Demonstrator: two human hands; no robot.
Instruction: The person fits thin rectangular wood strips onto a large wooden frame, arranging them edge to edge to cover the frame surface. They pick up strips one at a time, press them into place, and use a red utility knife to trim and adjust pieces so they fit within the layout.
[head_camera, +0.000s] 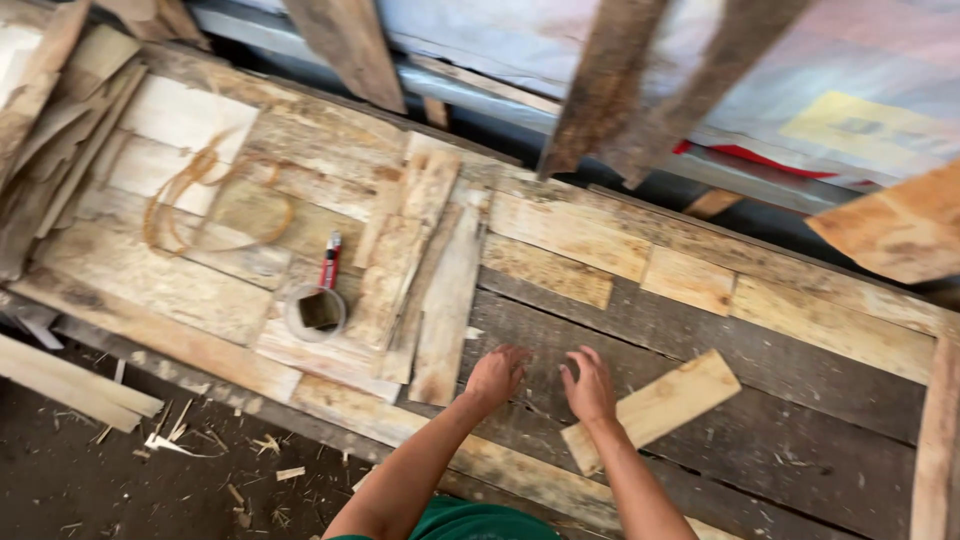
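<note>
While both hands hover low at centre frame, we see the left hand (495, 375) and right hand (590, 385) with each grip loosely spread, empty; the short pale board (655, 408) lies just right on the tabletop (800, 440), within reach.

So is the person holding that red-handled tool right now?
No, the red-handled tool lies on the planks beside a roll of tape, while both the left hand and right hand are empty.
</note>
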